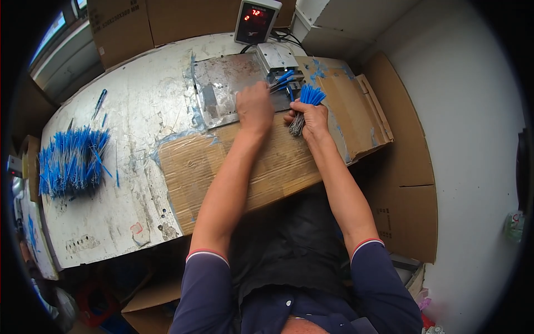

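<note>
My right hand [312, 118] is closed around a bundle of thin metal wires with blue sleeves [312, 94]. Their blue ends point up and away, and the bare looped ends stick out below the fingers. Beside it on the left, my left hand [256, 108] is curled over the metal plate [225, 83] and smeared by motion. Several more blue-sleeved wires [285, 79] reach from its fingertips toward a small grey machine [276, 57]. Whether its fingers grip them is hidden by the blur.
A display box [256, 21] with red lit digits stands behind the machine, cables beside it. Flattened cardboard [239, 167] covers the table's near edge. On the white table [139, 100], a large pile of blue-sleeved wires [72, 161] and a pen [99, 104] lie left. A white wall [461, 139] rises right.
</note>
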`<action>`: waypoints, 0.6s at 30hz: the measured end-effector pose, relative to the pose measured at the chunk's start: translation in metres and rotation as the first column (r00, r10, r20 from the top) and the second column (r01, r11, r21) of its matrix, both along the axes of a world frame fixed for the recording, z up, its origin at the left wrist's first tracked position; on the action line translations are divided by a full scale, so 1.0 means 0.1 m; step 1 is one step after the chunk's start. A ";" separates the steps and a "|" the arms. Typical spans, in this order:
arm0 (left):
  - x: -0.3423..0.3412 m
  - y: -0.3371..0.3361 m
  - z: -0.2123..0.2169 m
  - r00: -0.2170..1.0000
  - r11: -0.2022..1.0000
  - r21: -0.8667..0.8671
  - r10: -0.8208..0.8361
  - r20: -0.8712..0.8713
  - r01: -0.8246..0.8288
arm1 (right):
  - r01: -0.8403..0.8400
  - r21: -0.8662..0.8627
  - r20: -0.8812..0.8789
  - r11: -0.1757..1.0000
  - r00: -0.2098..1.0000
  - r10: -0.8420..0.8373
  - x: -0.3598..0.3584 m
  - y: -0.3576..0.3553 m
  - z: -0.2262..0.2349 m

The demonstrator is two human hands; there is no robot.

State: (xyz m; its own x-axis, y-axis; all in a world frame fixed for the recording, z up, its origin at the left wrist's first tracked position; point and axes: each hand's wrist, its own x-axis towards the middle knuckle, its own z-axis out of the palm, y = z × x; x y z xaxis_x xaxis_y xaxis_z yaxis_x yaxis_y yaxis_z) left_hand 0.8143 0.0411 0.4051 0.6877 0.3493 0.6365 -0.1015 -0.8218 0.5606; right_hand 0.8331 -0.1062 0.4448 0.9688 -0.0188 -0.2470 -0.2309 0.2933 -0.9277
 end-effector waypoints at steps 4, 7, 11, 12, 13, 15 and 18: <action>0.00 0.00 -0.02 1.000 1.000 0.022 -0.020 -0.008 0.020 | -0.025 -0.038 0.006 0.999 1.000 0.026 -0.03 -0.03 0.00; 0.00 0.01 -0.04 0.999 0.997 0.070 -0.026 -0.032 0.028 | -0.040 -0.059 0.027 0.997 0.999 0.042 -0.03 -0.02 0.00; 0.01 0.02 -0.05 0.998 0.988 0.154 -0.004 -0.066 0.014 | -0.036 -0.085 0.014 0.996 0.999 0.037 -0.06 0.00 0.04; 0.02 0.01 -0.06 0.997 0.988 0.156 0.005 -0.076 0.007 | -0.024 -0.104 0.013 0.994 1.000 0.025 -0.04 0.01 0.04; 0.02 0.01 -0.06 0.997 0.988 0.156 0.004 -0.075 0.007 | -0.013 -0.123 0.012 0.992 1.000 0.014 -0.01 0.02 0.03; 0.02 0.02 -0.07 0.999 0.989 0.147 0.017 -0.046 -0.010 | -0.017 -0.132 0.008 0.991 1.000 0.018 0.03 0.04 0.02; 0.02 0.04 -0.07 0.996 0.997 0.033 0.066 -0.054 -0.065 | -0.019 -0.164 0.009 0.986 1.000 0.020 0.09 0.06 0.03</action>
State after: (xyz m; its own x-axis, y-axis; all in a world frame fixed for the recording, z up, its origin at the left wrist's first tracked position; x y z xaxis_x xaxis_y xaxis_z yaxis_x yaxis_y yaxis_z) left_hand 0.8161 0.0448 0.3985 0.6985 0.3755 0.6092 -0.0162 -0.8428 0.5380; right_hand 0.8422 -0.0999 0.4482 0.9719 -0.0393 -0.2320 -0.2250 0.1327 -0.9653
